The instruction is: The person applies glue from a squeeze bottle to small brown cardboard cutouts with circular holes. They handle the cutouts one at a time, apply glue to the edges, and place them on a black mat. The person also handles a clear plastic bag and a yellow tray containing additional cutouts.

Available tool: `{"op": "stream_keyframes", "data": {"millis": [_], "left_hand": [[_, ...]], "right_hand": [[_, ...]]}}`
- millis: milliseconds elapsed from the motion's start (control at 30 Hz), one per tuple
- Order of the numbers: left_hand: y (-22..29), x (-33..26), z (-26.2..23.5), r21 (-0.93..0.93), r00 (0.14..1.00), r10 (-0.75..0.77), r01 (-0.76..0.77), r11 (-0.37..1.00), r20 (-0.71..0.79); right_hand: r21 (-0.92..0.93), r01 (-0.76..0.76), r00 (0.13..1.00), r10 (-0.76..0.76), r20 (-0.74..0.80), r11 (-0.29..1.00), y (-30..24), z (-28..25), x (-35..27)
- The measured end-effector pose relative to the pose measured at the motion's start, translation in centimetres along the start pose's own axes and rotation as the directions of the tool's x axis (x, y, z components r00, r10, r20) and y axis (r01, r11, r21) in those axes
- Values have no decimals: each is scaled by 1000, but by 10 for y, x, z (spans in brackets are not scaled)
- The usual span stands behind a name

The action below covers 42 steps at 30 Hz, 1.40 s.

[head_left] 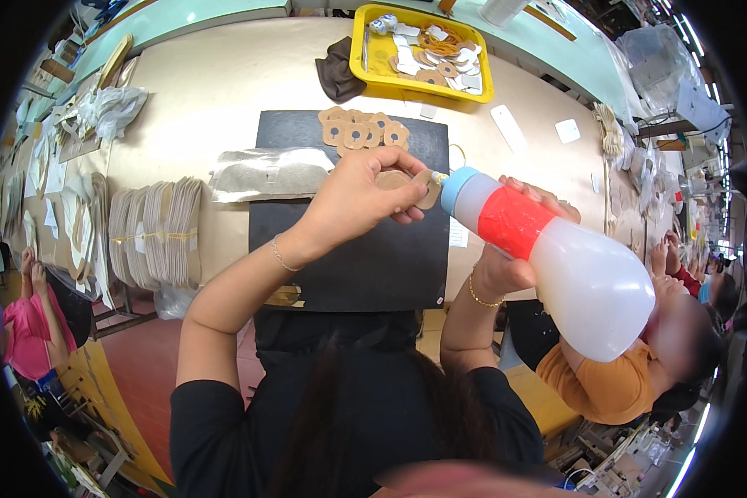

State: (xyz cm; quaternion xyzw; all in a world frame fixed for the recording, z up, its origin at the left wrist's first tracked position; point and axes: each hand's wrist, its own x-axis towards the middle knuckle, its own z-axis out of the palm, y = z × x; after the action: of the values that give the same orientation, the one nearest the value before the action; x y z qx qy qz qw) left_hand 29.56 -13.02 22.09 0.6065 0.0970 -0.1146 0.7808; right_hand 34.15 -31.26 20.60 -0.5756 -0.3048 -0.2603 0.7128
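My left hand (358, 192) is closed, pinching a small tan piece (429, 192) with a rounded end between thumb and fingers. My right hand (506, 272) wraps round a translucent white squeeze bottle (593, 278) with a red band and a blue cap. The bottle lies tilted, its nozzle touching or very near the tan piece; I cannot tell which. Below both hands is a black board (349, 261). Several tan rounded pieces (355, 134) with dark round centres lie overlapped at its far end. A shiny silvery sheet (270, 176) rests across its left edge.
A yellow tray (358, 62) with small white and tan pieces stands at the back. Beside it is a crumpled dark brown cloth (339, 70). Bundled tan strips (156, 232) stand at left. White cards (508, 129) lie at right. Other people sit on both sides.
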Motion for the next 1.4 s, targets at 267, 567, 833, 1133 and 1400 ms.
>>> {"op": "stream_keyframes", "data": {"millis": [267, 567, 833, 1133, 1400], "left_hand": [[-8, 1, -3, -95, 1000, 5, -5, 995, 3], [-9, 5, -10, -56, 994, 60, -65, 996, -90], [-5, 1, -4, 15, 987, 103, -102, 995, -126], [-16, 25, -28, 105, 981, 63, -45, 993, -184], [-27, 75, -69, 367, 982, 33, 38, 929, -186]], "right_hand": [[-127, 113, 993, -111, 28, 985, 7, -13, 2], [-68, 105, 982, -92, 165, 992, 1, -14, -9], [-58, 84, 975, -70, 212, 995, -2, -7, -8], [202, -105, 994, 105, 13, 974, -5, -11, -14], [187, -103, 995, 101, 20, 977, -4, -12, -12]]}}
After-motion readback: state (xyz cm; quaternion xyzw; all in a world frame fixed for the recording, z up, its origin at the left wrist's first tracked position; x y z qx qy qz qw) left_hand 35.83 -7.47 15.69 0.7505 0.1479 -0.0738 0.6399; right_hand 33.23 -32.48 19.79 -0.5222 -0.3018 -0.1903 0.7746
